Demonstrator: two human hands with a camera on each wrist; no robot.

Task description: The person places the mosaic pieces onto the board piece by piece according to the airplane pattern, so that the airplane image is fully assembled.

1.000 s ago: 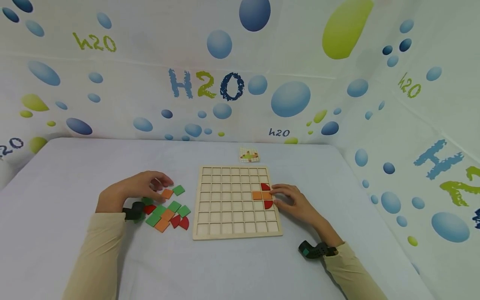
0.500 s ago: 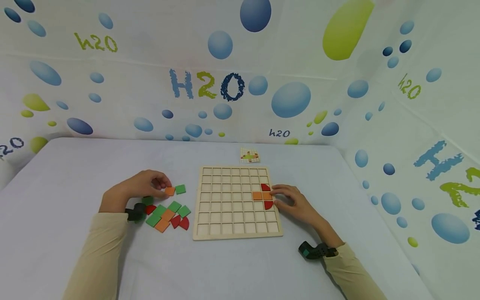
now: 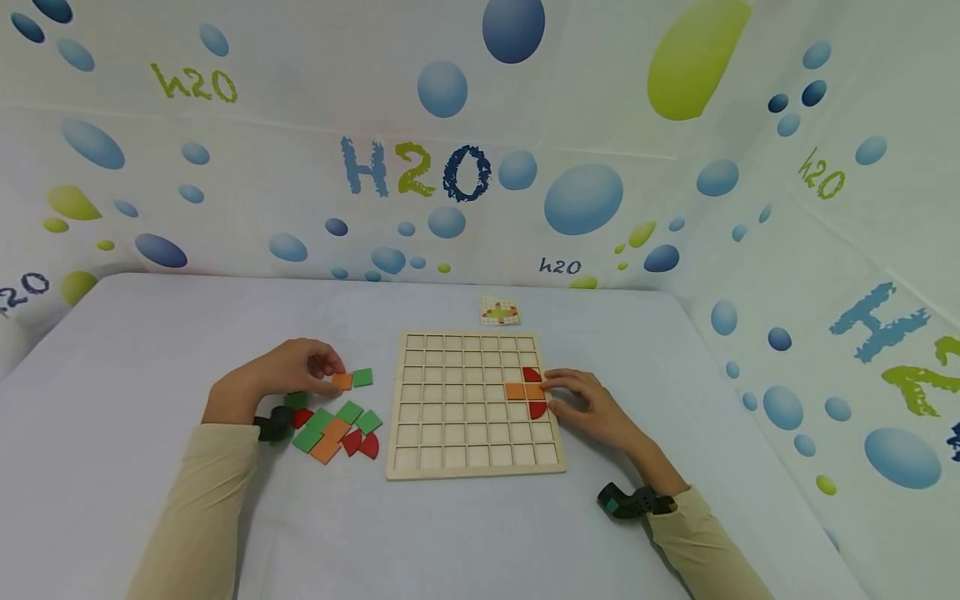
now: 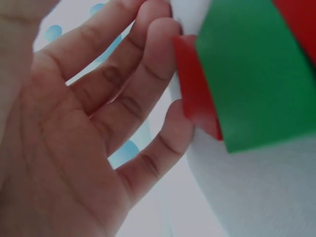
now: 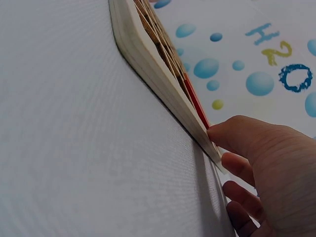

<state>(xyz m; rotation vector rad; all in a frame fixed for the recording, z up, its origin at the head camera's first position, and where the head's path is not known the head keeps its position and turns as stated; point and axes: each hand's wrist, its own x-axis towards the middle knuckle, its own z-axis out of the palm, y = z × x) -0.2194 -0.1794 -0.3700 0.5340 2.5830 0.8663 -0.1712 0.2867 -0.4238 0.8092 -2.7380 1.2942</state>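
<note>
My left hand is at the left, thumb and forefinger at an orange square tile, which they pinch. A green square tile lies right beside that one. In the left wrist view, a red piece and a green tile stand in front of the fingertips and hide what they hold. My right hand rests its fingertips on the right edge of the wooden grid board. Along that edge sit two red quarter-round pieces and two orange squares.
Several green, orange and red tiles lie loosely under and in front of the left hand. A small pattern card is behind the board. White cloth covers the table, and a printed backdrop rises behind it.
My left hand has moved slightly right with the orange tile, and its fingers have closed in on it. The green tile beside it has shifted and turned a little. The right hand stays put.
</note>
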